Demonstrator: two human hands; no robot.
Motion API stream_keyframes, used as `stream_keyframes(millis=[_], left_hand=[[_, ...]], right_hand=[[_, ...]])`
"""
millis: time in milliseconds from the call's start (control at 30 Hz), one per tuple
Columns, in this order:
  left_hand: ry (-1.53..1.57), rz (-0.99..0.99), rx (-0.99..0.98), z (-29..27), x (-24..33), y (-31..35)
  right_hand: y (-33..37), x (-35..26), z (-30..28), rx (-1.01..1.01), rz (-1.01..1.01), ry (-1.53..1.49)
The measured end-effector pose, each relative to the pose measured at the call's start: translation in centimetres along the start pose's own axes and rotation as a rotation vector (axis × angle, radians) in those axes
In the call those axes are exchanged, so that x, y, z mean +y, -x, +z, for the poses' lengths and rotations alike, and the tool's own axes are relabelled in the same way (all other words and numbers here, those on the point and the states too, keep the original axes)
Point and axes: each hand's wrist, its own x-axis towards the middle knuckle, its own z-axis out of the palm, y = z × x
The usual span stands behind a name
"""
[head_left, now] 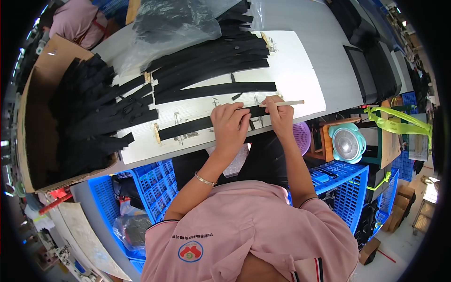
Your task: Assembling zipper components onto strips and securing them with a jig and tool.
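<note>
A long black strap (188, 127) lies across the white board (305, 89) near the table's front edge. My left hand (230, 123) rests on it, fingers spread and pressing it to the board. At the strap's right end, my right hand (281, 118) is closed around a slim pale pen (295, 102), held nearly flat with its back end pointing right. The pen's tip is hidden by my fingers. Beyond my hands lies a second black strap (221, 90), and several more straps (211, 56) lie side by side farther back.
A cardboard box (28, 136) full of black straps stands at the left. Clear plastic bags (176, 28) cover the far straps. Blue crates (159, 185) sit below the table. To the right are a teal fan (346, 142) and black padded pieces (376, 70). Another person (77, 21) is far left.
</note>
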Motion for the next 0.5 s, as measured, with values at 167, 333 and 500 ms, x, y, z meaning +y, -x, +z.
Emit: stream_keyframes(millis=[167, 333, 500], left_hand=[[0.001, 0.013, -0.070, 2.2, 0.2, -0.4], [0.000, 0.036, -0.047, 2.4, 0.2, -0.3], [0.001, 0.035, -0.045, 2.6, 0.2, -0.3]], right_hand=[[0.1, 0.1, 0.0, -0.032, 0.016, 0.052], [0.0, 0.0, -0.1, -0.063, -0.042, 0.172], [0.0, 0.4, 0.0, -0.035, -0.093, 0.117]])
